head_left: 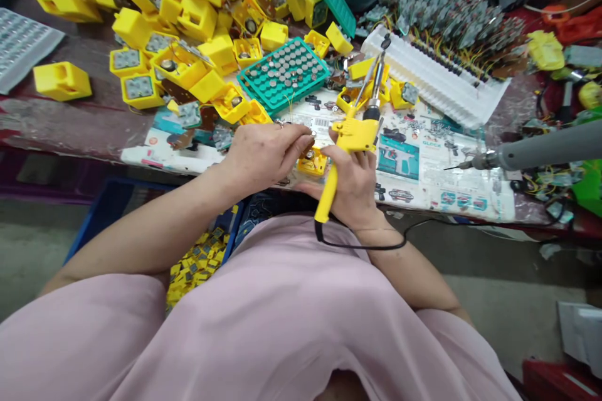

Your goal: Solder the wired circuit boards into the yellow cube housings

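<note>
My right hand (352,184) is closed around a yellow soldering gun (355,134), its metal tip pointing up and away from me. A black cord hangs from the end of its handle. My left hand (263,153) has its fingertips pinched together at a small open yellow plastic housing (312,164); whatever is between them is too small to make out. Inside this housing a round metal part and thin wires show. The housing sits between my two hands, close to the table's front edge. Just beyond my left hand lies a green tray (286,74) of round button cells.
Many yellow housings (197,12) are heaped at the back left. A white foam rack (433,81) stands at the back right with wired parts behind it. From the right reaches a grey electric screwdriver (540,150). A blue bin (113,200) holding small yellow pieces is below the table.
</note>
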Demonstrator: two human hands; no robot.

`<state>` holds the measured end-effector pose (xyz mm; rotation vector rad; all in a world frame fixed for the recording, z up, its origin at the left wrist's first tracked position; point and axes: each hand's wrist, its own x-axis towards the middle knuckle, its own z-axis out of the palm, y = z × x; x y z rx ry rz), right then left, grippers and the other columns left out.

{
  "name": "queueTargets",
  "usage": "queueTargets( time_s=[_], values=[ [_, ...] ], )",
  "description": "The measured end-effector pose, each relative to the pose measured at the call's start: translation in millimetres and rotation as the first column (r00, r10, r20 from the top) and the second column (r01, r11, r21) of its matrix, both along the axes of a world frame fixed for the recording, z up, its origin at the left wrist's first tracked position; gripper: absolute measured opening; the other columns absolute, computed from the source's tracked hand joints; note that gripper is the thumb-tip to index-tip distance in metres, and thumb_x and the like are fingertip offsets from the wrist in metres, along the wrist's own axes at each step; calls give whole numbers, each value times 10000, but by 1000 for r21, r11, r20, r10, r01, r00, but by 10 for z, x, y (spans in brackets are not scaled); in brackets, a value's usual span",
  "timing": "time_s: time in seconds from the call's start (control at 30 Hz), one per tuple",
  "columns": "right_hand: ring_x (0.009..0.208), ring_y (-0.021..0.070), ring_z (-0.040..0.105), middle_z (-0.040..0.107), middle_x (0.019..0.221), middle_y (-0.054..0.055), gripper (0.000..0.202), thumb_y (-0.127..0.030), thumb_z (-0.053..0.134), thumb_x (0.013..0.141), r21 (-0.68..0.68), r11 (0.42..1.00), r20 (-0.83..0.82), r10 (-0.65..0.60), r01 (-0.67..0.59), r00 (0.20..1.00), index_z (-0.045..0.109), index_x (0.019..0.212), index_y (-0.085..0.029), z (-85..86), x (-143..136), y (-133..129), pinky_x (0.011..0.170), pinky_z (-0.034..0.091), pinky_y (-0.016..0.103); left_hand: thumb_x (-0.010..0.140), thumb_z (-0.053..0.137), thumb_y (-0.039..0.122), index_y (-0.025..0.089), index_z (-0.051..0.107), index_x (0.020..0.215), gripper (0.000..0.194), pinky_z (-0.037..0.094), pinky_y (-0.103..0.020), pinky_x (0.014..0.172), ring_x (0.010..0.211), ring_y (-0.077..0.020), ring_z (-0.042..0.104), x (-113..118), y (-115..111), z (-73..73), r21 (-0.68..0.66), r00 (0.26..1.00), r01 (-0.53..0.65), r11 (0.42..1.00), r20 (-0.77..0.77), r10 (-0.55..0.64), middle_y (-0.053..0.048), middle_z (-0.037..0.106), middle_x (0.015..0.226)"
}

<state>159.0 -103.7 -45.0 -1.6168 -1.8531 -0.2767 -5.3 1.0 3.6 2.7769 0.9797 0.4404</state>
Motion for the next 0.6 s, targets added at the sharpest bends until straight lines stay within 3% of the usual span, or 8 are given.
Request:
queueTargets(
  time_s=[0.07, 0.2, 0.33, 0.43, 0.5, 0.6],
  values=[
    [1000, 295, 663, 693, 987, 83, 448, -487, 649, 912, -60, 998, 26, -23, 25, 999, 511, 1257, -236, -23, -38, 77, 919, 493, 448, 1029, 298, 429, 192, 722, 1140, 499, 517, -292, 707, 849, -211, 741, -42, 20, 36, -85, 998, 13, 996, 56, -8, -83, 787, 951],
    [854, 229, 679, 687, 909, 32, 389, -404, 560, 979, -186, 979, 18, 91, -86, 996, 504, 1326, -238, 25, 198, 111, 857, 537, 383, 999, 372, 400, 193, 728, 1115, 428, 526, -263, 741, 819, -177, 727, -201, 60, 80, -288, 983, 13, 958, 177, 40, -54, 782, 914],
    [1022, 252, 682, 683, 1195, 85, 398, -368, 599, 951, -134, 989, -49, 52, -58, 997, 472, 1308, -245, 133, 362, 84, 986, 535, 438, 977, 390, 520, 157, 733, 1040, 503, 521, -246, 694, 772, -169, 696, -287, 70, 23, -492, 967, 46, 869, 239, 84, -58, 765, 890],
    [1165, 285, 634, 648, 1276, 124, 508, -464, 658, 903, -140, 964, -104, 211, -224, 972, 450, 1306, -234, 156, 214, 88, 1015, 532, 456, 935, 399, 680, 154, 721, 997, 620, 522, -235, 685, 783, -168, 678, -263, 40, -69, -635, 932, 90, 767, 326, 161, -65, 750, 905],
    [1108, 294, 656, 667, 1207, 135, 548, -492, 671, 888, -172, 938, -105, 286, -300, 953, 455, 1305, -209, 138, 77, 97, 960, 557, 443, 896, 408, 752, 156, 707, 988, 673, 520, -228, 670, 775, -165, 667, -237, 12, -124, -709, 901, 115, 695, 369, 228, -64, 742, 903],
    [963, 272, 698, 676, 1165, 132, 510, -411, 657, 910, -242, 935, -116, 238, -260, 964, 444, 1323, -201, 120, -11, 89, 828, 584, 390, 903, 394, 750, 158, 693, 1001, 671, 519, -229, 657, 768, -162, 662, -241, -16, -171, -728, 889, 127, 673, 385, 249, -71, 741, 918]
  ],
)
